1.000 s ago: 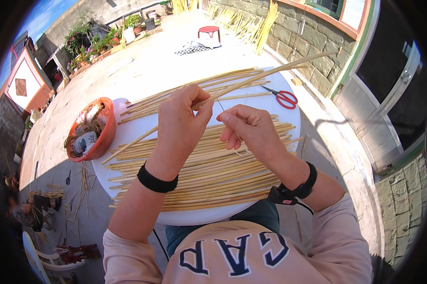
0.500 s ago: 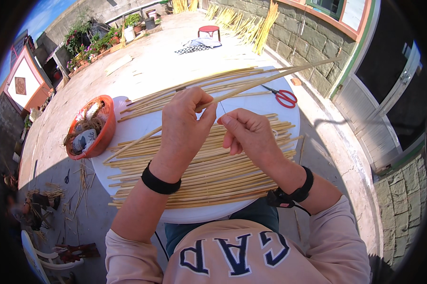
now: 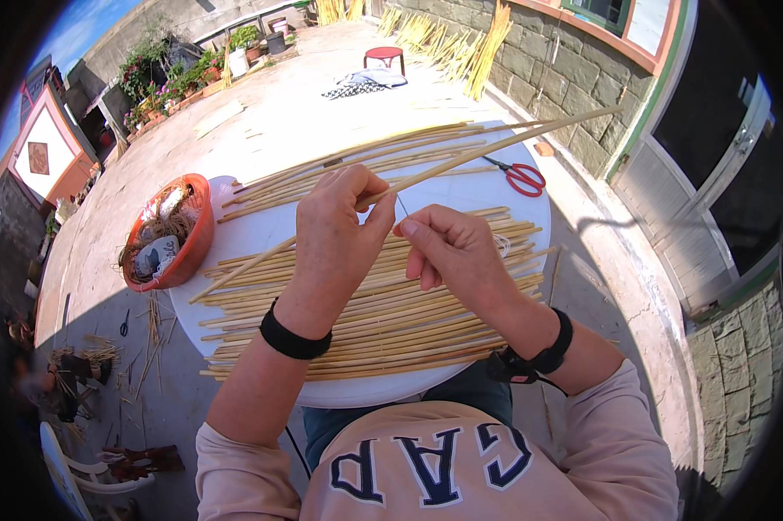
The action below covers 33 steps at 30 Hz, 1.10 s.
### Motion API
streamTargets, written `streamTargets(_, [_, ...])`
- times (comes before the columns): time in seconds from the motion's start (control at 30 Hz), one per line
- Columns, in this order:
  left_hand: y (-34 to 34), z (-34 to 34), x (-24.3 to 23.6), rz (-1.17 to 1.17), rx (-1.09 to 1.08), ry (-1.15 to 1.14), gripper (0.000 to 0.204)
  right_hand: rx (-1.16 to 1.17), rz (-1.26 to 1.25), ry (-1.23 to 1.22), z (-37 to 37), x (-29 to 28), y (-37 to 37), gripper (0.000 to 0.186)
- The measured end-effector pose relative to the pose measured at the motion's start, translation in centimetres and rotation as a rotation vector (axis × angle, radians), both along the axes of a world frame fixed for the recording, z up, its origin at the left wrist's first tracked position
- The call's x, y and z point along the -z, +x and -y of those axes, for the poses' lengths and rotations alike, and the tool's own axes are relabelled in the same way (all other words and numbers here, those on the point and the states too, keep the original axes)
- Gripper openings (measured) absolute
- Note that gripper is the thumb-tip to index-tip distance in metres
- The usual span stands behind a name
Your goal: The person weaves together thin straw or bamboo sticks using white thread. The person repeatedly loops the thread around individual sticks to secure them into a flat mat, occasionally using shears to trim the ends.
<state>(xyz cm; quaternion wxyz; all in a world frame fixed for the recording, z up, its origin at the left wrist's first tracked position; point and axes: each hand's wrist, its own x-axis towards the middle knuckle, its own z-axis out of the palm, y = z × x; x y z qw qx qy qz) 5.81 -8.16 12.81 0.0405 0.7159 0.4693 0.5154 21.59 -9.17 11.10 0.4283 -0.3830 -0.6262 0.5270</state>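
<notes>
Fingers of the left hand (image 3: 335, 234) are pinching one long pale reed stalk (image 3: 495, 146), lifting it off the table so that it is slanting away up and to the right, its far tip reaching past the table's edge. Just right of that grip, the right hand (image 3: 452, 256) is closing thumb and forefinger on a fine thread (image 3: 402, 207) — a thin dark line running up toward the stalk; whether it is already looped round the stalk cannot be told. Both hands are hovering close together, nearly touching, above the middle of the work.

Directly beneath them, a layer of reed stalks (image 3: 383, 321) is lying side by side across the round white table (image 3: 461, 195), and a second looser bunch (image 3: 339, 169) is lying beyond the hands. Farther out to the right of the right hand, red-handled scissors (image 3: 520, 176) are resting on bare tabletop. Out to the left of the left hand, an orange basket (image 3: 198, 234) is sitting at the table's rim, filled with scraps.

By the look of it, the step in hand is binding or threading the lifted stalk — the thread is being drawn taut at the grip point. A next move would seem to call for steady tension from the right fingers while the left is keeping the stalk from rolling.
</notes>
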Motion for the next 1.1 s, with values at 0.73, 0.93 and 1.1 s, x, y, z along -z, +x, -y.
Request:
streamTargets(0.73, [-0.1, 0.4, 0.9, -0.085, 0.031, 0.145, 0.009, 0.023, 0.0, 0.014, 0.0, 1.3, 0.0, 0.019])
streamTargets(0.93, [0.2, 0.8, 1.4, -0.135, 0.019, 0.229, 0.011, 0.031, -0.106, -0.019, 0.6, 1.7, -0.3, 0.02])
streamTargets(1.1, [0.4, 1.4, 1.7, -0.139, 0.058, 0.24, 0.013, 0.042, -0.206, -0.026, 0.8, 2.2, -0.6, 0.018])
